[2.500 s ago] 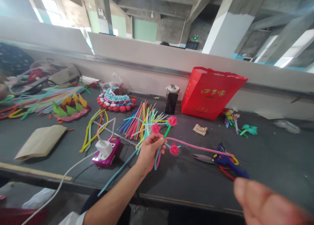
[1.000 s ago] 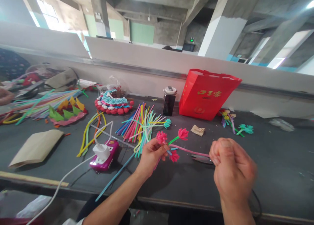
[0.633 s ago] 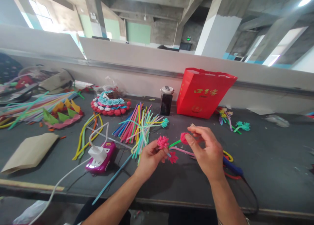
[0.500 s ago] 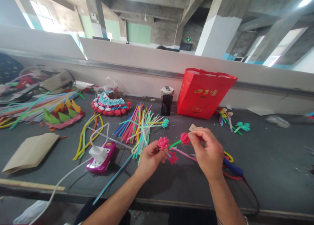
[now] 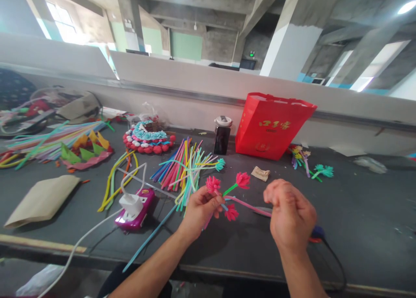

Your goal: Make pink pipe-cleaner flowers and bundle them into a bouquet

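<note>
My left hand (image 5: 198, 211) is closed around a small bunch of pink pipe-cleaner flowers (image 5: 213, 184); a second bloom (image 5: 242, 179) stands on a green stem and a third (image 5: 232, 212) hangs lower. A long pink pipe cleaner (image 5: 248, 205) runs from the bunch to my right hand (image 5: 290, 215), whose fingers are curled shut and pinch its end. Both hands hover just above the dark table (image 5: 357, 207).
A heap of coloured pipe cleaners (image 5: 182, 163), a purple power strip with white plug (image 5: 134, 206), a dark jar (image 5: 222, 135), a red bag (image 5: 271, 126), a flower cake (image 5: 147, 137), a brown envelope (image 5: 42, 199), finished flowers (image 5: 312, 165). A blue-handled tool (image 5: 316, 234) lies behind my right hand.
My right hand came in from the lower right, touched the green-stemmed bloom, then drew back to the right along the pink pipe cleaner. My left hand kept the bunch in place.
</note>
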A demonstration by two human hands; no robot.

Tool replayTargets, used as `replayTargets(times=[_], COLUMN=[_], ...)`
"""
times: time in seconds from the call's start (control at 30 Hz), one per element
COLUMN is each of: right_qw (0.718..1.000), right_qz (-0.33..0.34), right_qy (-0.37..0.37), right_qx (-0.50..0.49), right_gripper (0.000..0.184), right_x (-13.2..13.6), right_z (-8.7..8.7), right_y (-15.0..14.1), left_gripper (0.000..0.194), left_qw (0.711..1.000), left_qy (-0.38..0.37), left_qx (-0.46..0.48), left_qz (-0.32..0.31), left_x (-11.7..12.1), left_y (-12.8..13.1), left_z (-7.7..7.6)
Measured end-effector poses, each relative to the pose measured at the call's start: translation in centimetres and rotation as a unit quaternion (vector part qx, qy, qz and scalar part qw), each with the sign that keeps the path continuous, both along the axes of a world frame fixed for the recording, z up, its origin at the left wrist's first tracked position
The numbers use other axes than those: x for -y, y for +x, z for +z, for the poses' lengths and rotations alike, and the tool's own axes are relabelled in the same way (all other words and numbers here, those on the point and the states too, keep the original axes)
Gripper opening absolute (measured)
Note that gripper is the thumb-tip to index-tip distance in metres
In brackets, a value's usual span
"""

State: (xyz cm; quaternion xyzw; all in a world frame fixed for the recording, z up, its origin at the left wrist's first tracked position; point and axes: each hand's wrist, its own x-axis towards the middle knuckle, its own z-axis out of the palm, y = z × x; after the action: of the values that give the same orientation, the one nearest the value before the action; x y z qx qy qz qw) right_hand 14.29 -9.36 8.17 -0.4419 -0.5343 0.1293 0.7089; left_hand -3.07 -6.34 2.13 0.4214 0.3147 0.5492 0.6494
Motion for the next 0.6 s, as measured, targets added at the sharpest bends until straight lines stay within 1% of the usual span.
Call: replayTargets(times=[0.07,0.1,0.17,0.2,0.27,0.33,0.37,0.4,0.5,0.53,0.6], right_qw=[0.995,0.99,0.983,0.978,0.961,0.939,0.932,0.929,0.935,0.937,0.94], right_qz=[-0.041,-0.049,-0.031,-0.002,0.096,0.187,0.212,0.218,0.177,0.163,0.142], right_qy=[-0.049,-0.074,-0.121,-0.148,-0.204,-0.235,-0.242,-0.242,-0.235,-0.234,-0.231], right_qx=[0.08,0.108,0.136,0.145,0.163,0.168,0.169,0.174,0.199,0.204,0.208], right_gripper=[0.035,0.028,0.021,0.021,0.024,0.02,0.017,0.016,0.016,0.016,0.016], right_x=[-0.3,-0.5,-1.0,-1.3,-1.7,-2.0,-2.0,-2.0,-1.8,-1.7,-1.6], right_z=[-0.8,-1.2,-2.0,-2.3,-2.9,-3.3,-3.4,-3.4,-3.3,-3.2,-3.1], right_y=[-0.1,-0.2,-0.3,-0.5,-0.7,-0.9,-1.0,-1.0,-1.0,-1.1,-1.1], left_gripper=[0.027,0.027,0.027,0.027,0.027,0.027,0.028,0.028,0.028,0.028,0.024], left_qw=[0.999,0.999,0.997,0.997,0.998,0.999,1.0,1.0,0.998,0.997,0.991], left_qy=[-0.019,-0.028,-0.038,-0.036,-0.024,-0.015,-0.012,-0.01,0.01,0.026,0.067], left_qx=[0.03,0.044,0.06,0.06,0.048,0.027,0.015,0.004,-0.036,-0.057,-0.113], left_qz=[-0.007,-0.01,-0.014,-0.014,-0.018,-0.022,-0.024,-0.027,-0.04,-0.037,-0.002], left_x=[0.0,0.0,-0.1,-0.1,-0.1,0.0,0.0,0.0,-0.2,-0.3,-0.4], left_y=[-0.2,-0.2,-0.3,-0.3,-0.3,-0.2,-0.2,-0.2,-0.2,-0.2,-0.2], left_z=[0.2,0.2,0.3,0.3,0.3,0.3,0.3,0.2,-0.1,-0.3,-0.8])
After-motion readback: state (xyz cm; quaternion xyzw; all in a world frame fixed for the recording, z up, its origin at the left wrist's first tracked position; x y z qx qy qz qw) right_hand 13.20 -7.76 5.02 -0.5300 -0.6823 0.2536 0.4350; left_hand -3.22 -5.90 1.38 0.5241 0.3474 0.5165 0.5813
